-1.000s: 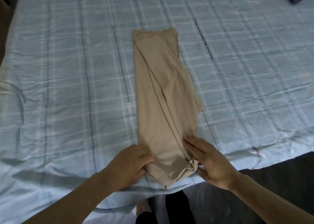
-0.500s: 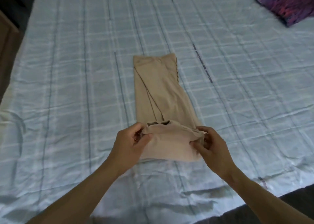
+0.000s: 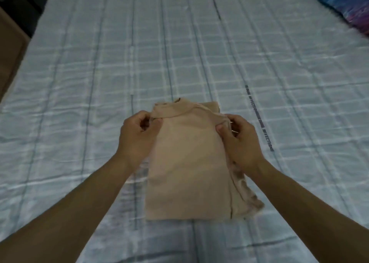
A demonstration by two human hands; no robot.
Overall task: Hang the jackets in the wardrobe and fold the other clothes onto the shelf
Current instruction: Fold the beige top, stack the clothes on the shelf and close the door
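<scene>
The beige garment (image 3: 189, 163) is lying folded on the bed sheet (image 3: 79, 103). The left hand (image 3: 137, 137) and right hand (image 3: 239, 141) are pinching its far corners with curled fingers. It is probably light and limp, so holding both corners seems best.

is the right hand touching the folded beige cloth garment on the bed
Touching: the head view shows the right hand pinching the beige garment's far right corner.
</scene>
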